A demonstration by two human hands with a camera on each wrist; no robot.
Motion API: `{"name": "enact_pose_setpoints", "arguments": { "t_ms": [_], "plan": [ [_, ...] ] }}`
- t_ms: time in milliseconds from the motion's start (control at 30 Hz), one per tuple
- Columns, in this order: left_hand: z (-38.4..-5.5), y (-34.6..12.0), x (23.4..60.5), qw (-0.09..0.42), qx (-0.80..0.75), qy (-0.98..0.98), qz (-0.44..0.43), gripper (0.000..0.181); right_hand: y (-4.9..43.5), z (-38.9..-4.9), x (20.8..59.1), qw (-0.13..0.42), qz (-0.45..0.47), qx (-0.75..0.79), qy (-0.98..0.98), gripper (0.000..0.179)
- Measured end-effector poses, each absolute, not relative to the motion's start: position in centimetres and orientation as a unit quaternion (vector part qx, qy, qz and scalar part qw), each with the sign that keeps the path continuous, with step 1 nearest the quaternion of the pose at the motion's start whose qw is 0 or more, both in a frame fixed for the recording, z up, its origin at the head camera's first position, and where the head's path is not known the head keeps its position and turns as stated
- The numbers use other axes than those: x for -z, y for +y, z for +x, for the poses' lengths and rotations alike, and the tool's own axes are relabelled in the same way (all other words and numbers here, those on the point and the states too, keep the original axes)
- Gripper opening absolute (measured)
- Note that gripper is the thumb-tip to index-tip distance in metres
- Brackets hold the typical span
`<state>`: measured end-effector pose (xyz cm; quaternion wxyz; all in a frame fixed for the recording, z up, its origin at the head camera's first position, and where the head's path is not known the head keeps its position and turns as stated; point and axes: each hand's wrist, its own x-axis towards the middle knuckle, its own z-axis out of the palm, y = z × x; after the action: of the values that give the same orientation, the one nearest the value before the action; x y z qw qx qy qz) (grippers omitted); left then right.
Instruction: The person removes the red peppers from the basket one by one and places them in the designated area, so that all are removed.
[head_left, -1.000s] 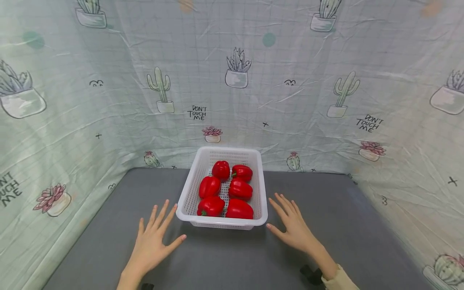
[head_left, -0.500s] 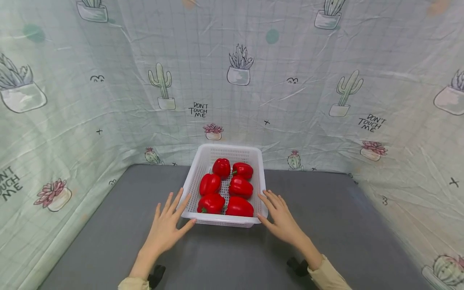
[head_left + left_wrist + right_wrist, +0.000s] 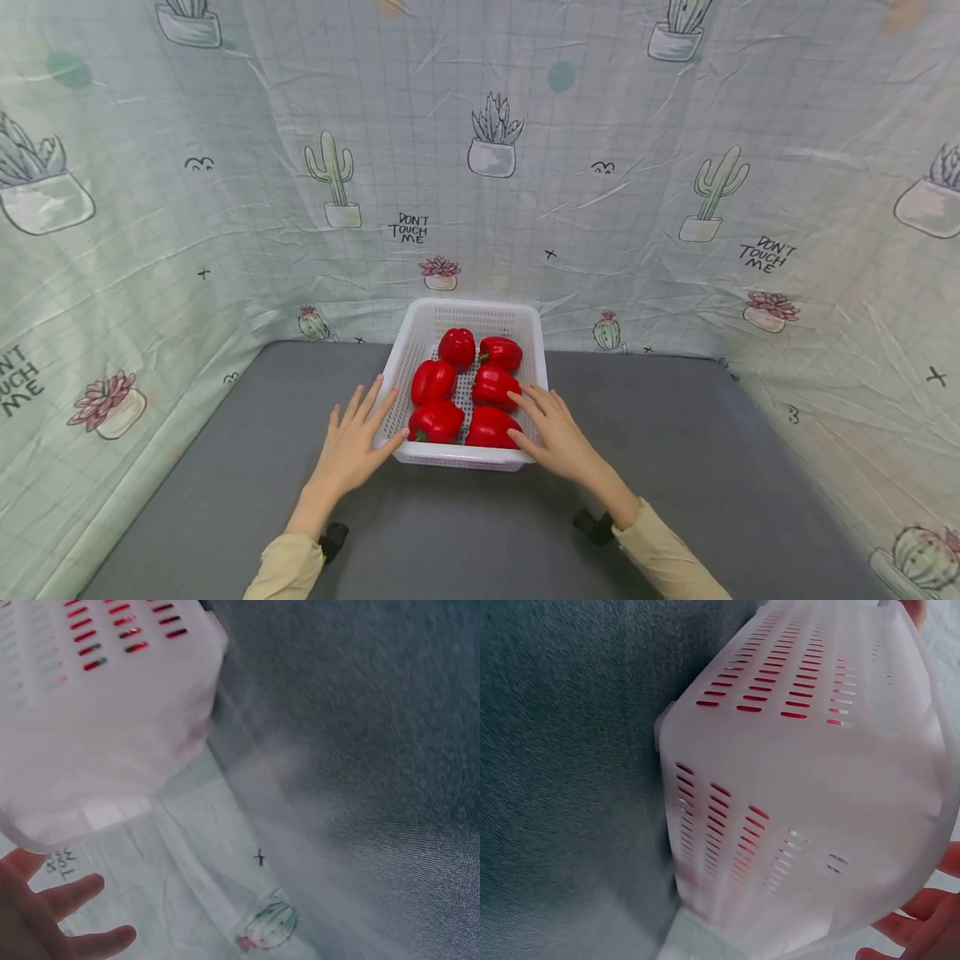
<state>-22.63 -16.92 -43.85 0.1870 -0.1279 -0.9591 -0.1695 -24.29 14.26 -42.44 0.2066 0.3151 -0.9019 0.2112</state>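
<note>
Several red bell peppers (image 3: 432, 383) lie in a white perforated plastic basket (image 3: 457, 452), in two rough columns. My left hand (image 3: 351, 450) is at the basket's front left corner, fingers spread and straight, fingertips over the rim. On the other side my right hand (image 3: 558, 442) reaches over the front right corner. Its index finger and thumb overlap the right-hand peppers in the head view. In the left wrist view, fingers (image 3: 71, 896) show below the basket's wall (image 3: 112, 735). The right wrist view has fingers (image 3: 922, 904) beside the rim. Neither hand grips anything.
The basket stands toward the back of a dark grey table (image 3: 465, 533). A pale curtain (image 3: 495, 217) printed with cacti hangs behind it and along both sides. Black straps (image 3: 594, 527) circle both wrists, below beige sleeves (image 3: 660, 550).
Both hands have moved forward and inward, from beside the basket to over its front corners. The right fingers now overlap peppers. The basket and peppers keep their places.
</note>
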Motion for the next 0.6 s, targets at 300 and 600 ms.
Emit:
{"name": "enact_pose_setpoints", "arguments": {
  "t_ms": [300, 600],
  "plan": [
    [-23.3, -17.2, 44.4, 0.157, 0.173, -0.965, -0.118, 0.071, 13.4, -25.7, 41.8, 0.148, 0.326, -0.196, -0.913, 0.06],
    [-23.4, -17.1, 44.8, 0.155, 0.17, -0.967, -0.108, 0.075, 12.6, -26.7, 41.8, 0.132, 0.344, -0.153, -0.917, 0.062]
  ]
}}
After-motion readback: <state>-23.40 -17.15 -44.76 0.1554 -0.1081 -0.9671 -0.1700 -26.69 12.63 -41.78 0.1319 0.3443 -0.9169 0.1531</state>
